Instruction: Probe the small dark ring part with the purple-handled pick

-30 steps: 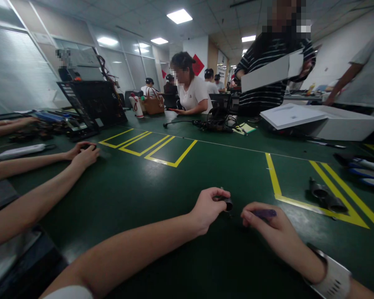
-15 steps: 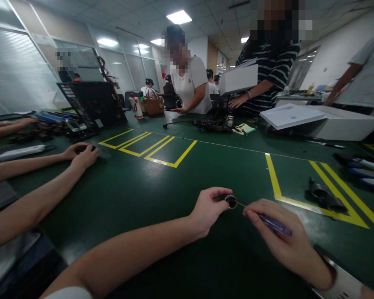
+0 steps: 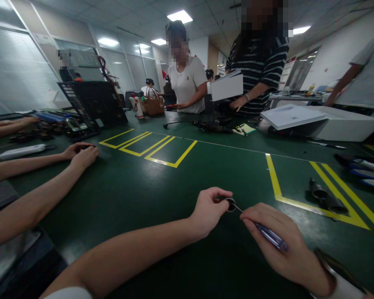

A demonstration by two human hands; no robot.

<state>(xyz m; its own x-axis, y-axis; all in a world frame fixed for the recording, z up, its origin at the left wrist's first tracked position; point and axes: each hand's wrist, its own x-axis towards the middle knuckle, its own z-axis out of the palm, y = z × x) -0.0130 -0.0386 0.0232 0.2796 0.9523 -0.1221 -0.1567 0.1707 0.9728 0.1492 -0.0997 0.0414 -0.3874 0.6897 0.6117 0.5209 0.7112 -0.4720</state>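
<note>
My left hand (image 3: 209, 211) pinches a small black round part (image 3: 230, 204) just above the green table (image 3: 149, 187). My right hand (image 3: 279, 245) is closed around a thin screwdriver with a purple handle (image 3: 269, 235). Its metal tip points left and reaches the round part. Both hands sit close together near the table's front edge. A grey strap wraps my right wrist.
Two dark cylindrical parts (image 3: 326, 197) lie inside a yellow-taped zone at right. A co-worker's hands (image 3: 82, 153) rest on the table at left, near a black chassis (image 3: 92, 104). White boxes (image 3: 324, 120) sit at back right. People stand beyond the table, one holding a white box (image 3: 227, 86).
My right hand turned the screwdriver from lying in my fingers to pointing its tip at the round part. The standing people behind the table shifted, and the held white box came lower.
</note>
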